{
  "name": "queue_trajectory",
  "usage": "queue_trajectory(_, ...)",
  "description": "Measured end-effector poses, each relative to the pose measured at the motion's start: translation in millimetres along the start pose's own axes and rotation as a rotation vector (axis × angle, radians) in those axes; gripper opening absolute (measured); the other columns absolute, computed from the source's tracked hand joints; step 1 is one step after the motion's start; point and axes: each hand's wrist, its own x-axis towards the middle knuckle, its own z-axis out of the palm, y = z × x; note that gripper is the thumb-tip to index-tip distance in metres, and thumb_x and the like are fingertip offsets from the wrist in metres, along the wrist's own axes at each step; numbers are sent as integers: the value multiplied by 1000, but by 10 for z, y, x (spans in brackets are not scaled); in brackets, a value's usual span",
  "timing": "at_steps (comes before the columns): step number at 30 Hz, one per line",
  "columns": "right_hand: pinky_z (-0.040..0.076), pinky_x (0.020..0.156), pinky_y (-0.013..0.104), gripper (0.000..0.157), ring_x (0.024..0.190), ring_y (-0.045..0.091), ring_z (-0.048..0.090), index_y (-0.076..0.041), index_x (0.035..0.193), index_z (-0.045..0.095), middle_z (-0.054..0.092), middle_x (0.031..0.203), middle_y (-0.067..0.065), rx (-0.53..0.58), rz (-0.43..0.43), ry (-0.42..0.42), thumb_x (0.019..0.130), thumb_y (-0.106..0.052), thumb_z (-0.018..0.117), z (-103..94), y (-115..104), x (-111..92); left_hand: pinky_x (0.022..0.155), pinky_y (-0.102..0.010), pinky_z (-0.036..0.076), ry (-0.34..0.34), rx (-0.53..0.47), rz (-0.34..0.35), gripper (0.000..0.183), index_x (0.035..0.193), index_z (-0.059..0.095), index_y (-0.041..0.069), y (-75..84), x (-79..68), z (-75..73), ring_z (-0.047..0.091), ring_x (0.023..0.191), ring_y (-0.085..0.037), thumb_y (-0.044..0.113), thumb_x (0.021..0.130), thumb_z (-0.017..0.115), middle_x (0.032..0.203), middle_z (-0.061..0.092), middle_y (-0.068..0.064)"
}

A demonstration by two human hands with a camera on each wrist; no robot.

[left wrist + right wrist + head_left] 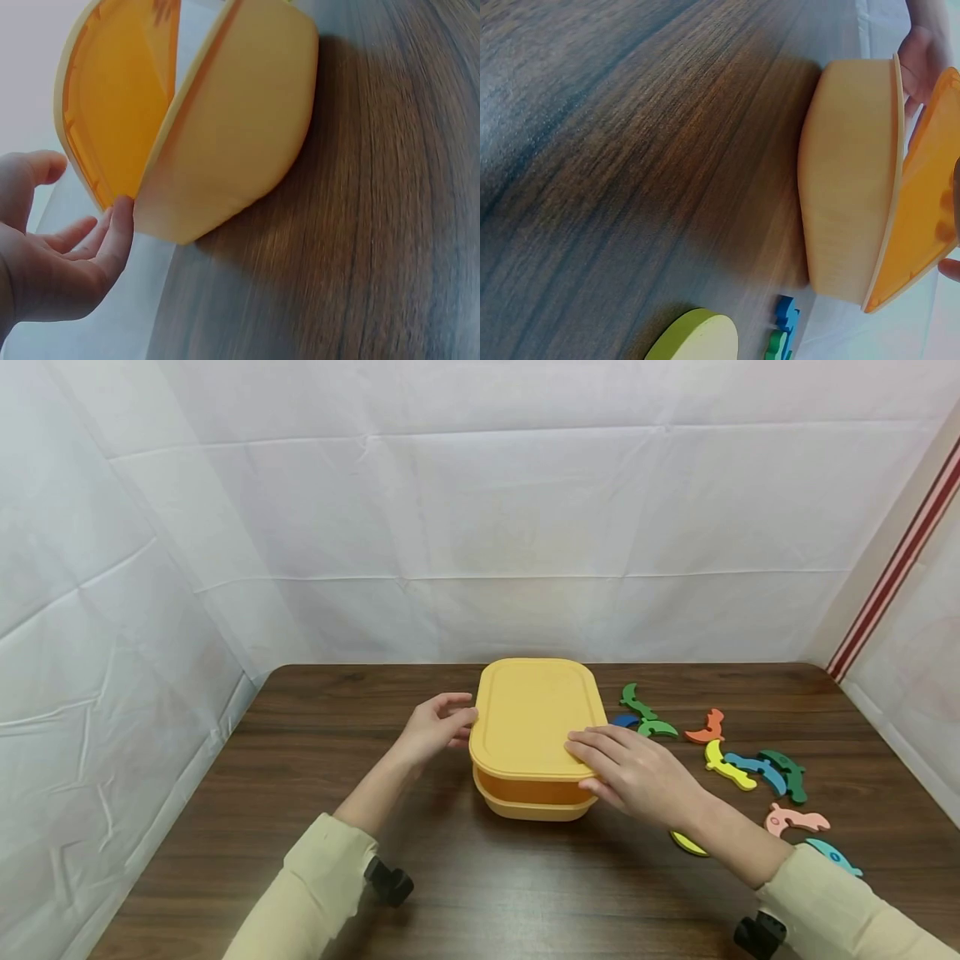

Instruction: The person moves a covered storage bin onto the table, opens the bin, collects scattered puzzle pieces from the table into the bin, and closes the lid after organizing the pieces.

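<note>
A yellow plastic lid (534, 714) sits tilted over a matching deep box (536, 812), its near edge raised and a gap showing at the front. My right hand (637, 772) holds the lid at its near right corner, fingers spread on top and thumb at the edge. At the left side, my left hand (431, 727) has its thumb by the lid's edge. In the left wrist view, a fingertip of the left hand (67, 262) touches the box rim where lid and box meet. What the box holds is hidden.
Several flat, curved coloured pieces lie right of the box, among them a yellow piece (729, 766), a pink piece (797, 818) and an orange piece (707, 727). Another yellow piece (688, 844) lies partly under the right forearm. White cloth (480, 527) hangs behind the wooden table (337, 727).
</note>
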Motion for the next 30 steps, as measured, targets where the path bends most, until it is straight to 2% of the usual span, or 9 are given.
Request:
queue_trajectory(9, 52, 83, 40, 49, 102, 27, 59, -4, 118, 60, 63, 114, 10, 1, -3, -3, 98, -41, 36, 8, -8, -1, 79, -40, 55, -8, -129, -85, 43, 128, 48, 10, 37, 29, 61, 65, 75, -15, 14, 87, 60, 109, 60, -14)
queue_trajectory(19, 51, 85, 40, 50, 105, 26, 58, -4, 119, 59, 62, 117, 9, 25, 16, -36, 98, -42, 37, 4, -27, -19, 59, -26, 53, 4, -172, -133, 44, 130, 47, 13, 41, 42, 85, 63, 68, -15, 9, 87, 59, 98, 64, -11)
queue_trajectory(25, 51, 85, 38, 46, 106, 23, 57, -7, 119, 60, 61, 117, 6, 33, 32, -86, 92, -43, 50, 7, -34, -46, 60, -25, 53, -12, -181, -135, 48, 132, 44, 12, 32, 16, 87, 63, 68, -15, 7, 87, 58, 96, 65, -10)
queue_trajectory(30, 53, 80, 36, 43, 101, 22, 58, -8, 116, 61, 61, 115, 5, 57, 22, -42, 93, -42, 49, 18, -42, -47, 60, -26, 54, -8, -183, -129, 46, 131, 46, 13, -12, 33, 84, 64, 68, -15, 7, 86, 59, 98, 65, -11)
